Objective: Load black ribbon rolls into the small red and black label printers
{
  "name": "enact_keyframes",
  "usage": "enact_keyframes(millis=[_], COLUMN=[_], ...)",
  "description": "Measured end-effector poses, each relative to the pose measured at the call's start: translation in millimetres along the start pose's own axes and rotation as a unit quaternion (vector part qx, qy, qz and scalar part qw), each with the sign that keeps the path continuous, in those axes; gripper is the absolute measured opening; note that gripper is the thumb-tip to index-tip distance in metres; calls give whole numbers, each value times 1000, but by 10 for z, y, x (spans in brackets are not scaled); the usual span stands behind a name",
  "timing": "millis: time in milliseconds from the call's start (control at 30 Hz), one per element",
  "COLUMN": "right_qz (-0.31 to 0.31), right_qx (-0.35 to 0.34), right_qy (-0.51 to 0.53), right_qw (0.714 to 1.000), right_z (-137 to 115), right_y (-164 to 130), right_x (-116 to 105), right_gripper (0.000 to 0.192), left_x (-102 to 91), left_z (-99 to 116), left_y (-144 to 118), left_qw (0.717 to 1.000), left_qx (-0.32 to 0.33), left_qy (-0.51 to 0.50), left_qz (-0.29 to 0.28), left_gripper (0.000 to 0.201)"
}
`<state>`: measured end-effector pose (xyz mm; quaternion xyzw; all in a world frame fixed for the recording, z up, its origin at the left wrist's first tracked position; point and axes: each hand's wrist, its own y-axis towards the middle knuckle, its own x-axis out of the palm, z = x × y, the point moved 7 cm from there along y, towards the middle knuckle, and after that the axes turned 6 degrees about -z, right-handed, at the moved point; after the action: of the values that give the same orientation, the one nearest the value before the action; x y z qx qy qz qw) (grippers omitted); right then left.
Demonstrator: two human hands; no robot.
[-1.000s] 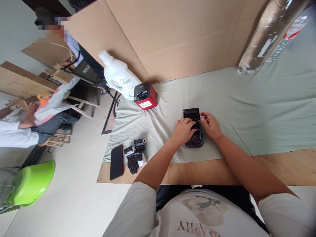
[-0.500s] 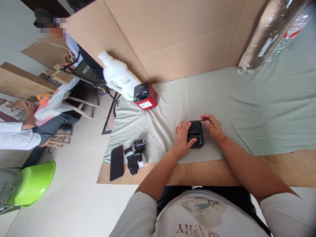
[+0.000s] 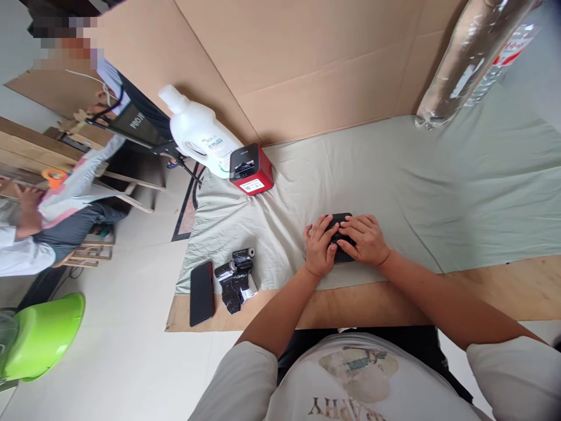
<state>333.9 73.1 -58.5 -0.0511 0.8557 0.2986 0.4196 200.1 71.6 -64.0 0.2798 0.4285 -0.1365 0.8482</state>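
Observation:
A small black box-shaped device lies on the pale green cloth near the table's front edge, its lid down. My left hand rests on its left side with fingers curled over the top. My right hand lies flat across the device's top, pressing on it. Most of the device is hidden under both hands.
A red and black device and a white jug stand at the back left. A black phone and black rolls lie front left. A wrapped roll leans back right. Cardboard walls the back. Another person sits left.
The black device's lid went from open to closed. Both my hands then moved onto its top, the right hand coming in from the right.

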Motion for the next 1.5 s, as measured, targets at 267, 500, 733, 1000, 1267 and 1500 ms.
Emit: enact_keyframes(millis=[267, 500, 733, 1000, 1267, 1500], right_qz=[-60, -129, -89, -15, -35, -14], right_qx=[73, 124, 121, 355, 443, 329], right_qy=[-70, -101, -173, -256, -267, -303], right_qw=[993, 979, 974, 899, 855, 894], right_z=[-293, -303, 842, 2383, 2643, 2137], right_y=[-146, -95, 222, 302, 169, -8], right_x=[135, 244, -258, -1148, -1464, -1134], right_gripper=[78, 90, 76, 79, 83, 79], left_x=[-17, 33, 141, 367, 488, -160], left_z=[-202, -440, -369, -95, 46, -534], left_y=[-113, -241, -114, 2, -112, 323], left_qw=[984, 958, 987, 972, 955, 965], left_qx=[-40, -124, -126, -70, 27, -69], left_qy=[-165, -228, -98, 77, 93, 31], left_qz=[60, 123, 21, -212, -280, -250], left_gripper=[74, 58, 43, 46, 56, 51])
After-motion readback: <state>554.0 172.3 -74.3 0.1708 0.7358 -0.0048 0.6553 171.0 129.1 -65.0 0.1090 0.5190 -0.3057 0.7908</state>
